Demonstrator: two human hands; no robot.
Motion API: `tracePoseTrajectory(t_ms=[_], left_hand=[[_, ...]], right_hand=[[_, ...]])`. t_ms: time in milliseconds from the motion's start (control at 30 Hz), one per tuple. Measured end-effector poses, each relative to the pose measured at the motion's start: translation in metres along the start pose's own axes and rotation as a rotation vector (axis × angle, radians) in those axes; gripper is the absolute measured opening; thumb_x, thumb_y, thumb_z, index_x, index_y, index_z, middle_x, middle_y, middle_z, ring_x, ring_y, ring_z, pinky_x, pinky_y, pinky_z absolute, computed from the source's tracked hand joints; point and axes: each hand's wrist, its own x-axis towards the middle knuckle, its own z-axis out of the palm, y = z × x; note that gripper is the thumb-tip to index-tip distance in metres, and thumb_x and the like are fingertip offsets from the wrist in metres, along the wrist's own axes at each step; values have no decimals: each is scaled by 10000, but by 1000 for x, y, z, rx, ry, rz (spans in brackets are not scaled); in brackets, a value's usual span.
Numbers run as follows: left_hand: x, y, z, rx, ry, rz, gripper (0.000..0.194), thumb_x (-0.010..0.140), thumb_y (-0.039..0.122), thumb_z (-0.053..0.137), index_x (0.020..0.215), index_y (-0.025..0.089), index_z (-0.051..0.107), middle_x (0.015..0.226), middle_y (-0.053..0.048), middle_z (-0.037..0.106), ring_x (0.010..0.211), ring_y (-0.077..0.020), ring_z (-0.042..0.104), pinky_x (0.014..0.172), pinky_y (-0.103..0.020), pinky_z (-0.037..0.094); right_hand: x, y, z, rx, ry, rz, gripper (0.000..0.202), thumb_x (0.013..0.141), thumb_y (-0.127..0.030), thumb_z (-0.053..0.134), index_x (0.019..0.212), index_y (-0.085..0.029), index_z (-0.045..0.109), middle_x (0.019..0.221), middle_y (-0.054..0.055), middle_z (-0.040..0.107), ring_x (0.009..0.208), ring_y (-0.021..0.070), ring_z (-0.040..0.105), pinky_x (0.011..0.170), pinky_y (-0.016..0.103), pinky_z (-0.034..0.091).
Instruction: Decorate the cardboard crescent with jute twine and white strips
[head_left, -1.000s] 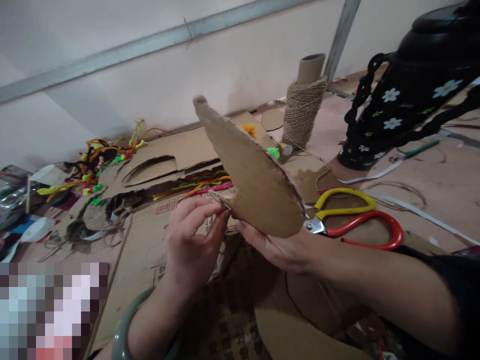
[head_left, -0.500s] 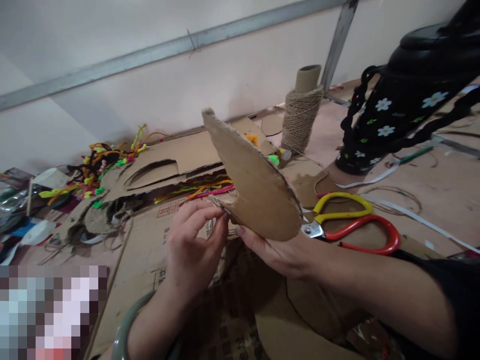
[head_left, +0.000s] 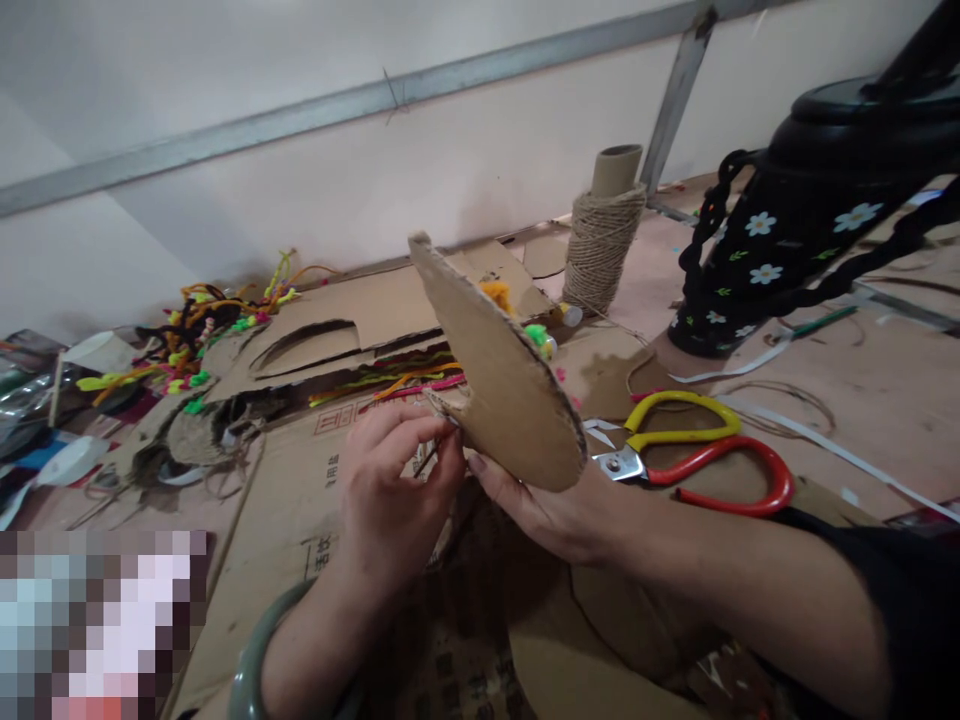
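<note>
A curved cardboard cutout (head_left: pixel 510 400) with a tall pointed end and a small notch stands tilted above the work surface. My right hand (head_left: pixel 540 510) grips its lower edge, with the thumb on the near face and the other fingers hidden behind. At the small point beside the notch, my left hand (head_left: pixel 401 475) is closed in a pinch on the cardboard's edge. A thin brown strand shows between the left fingers; its kind is unclear. Scissors (head_left: pixel 697 450) with one yellow and one red handle lie just beyond my right wrist.
A twine spool (head_left: pixel 604 245) and a black flowered bottle (head_left: pixel 780 240) stand at the back right. Colourful pipe cleaners (head_left: pixel 217 320) are piled at the left. Cut cardboard sheets (head_left: pixel 300 350) and a printed cardboard box (head_left: pixel 262 540) lie beneath and beyond my hands.
The cutout has shifted slightly left and down in view, tilting a little. Both hands keep their hold. The thin strand in the left fingers shows more clearly.
</note>
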Motion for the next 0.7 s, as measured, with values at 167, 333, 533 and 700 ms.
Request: tracePoseTrajectory(t_ms=[167, 333, 533, 700], left_hand=[[-2, 0, -1, -9, 18, 5, 84, 725, 107, 624, 723, 190, 615, 742, -6, 659, 701, -145, 622, 670, -314, 493], [-3, -4, -2, -81, 27, -10, 107, 721, 98, 638, 738, 195, 596, 749, 4, 647, 703, -130, 614, 667, -292, 497], [-1, -4, -3, -104, 1, -44, 104, 725, 106, 635, 721, 201, 595, 722, 23, 622, 668, -110, 587, 636, -251, 489], [-3, -3, -4, -73, 9, -72, 94, 725, 118, 637, 707, 199, 594, 733, 16, 620, 690, -116, 588, 677, -261, 487]], right_hand=[[0, 0, 0, 51, 3, 5, 286, 913, -299, 334, 1014, -180, 573, 935, 57, 652, 986, 193, 591, 911, 361, 473], [2, -1, -3, 208, -44, 129, 292, 901, -331, 367, 1022, -192, 593, 969, 51, 665, 1083, 200, 564, 950, 371, 457], [2, 1, 0, 391, -41, 193, 296, 894, -349, 386, 1013, -218, 624, 922, 14, 688, 1096, 183, 567, 949, 364, 465], [4, 2, 0, 440, -20, 153, 288, 895, -314, 391, 1011, -215, 635, 935, 6, 687, 1084, 170, 574, 941, 339, 469]])
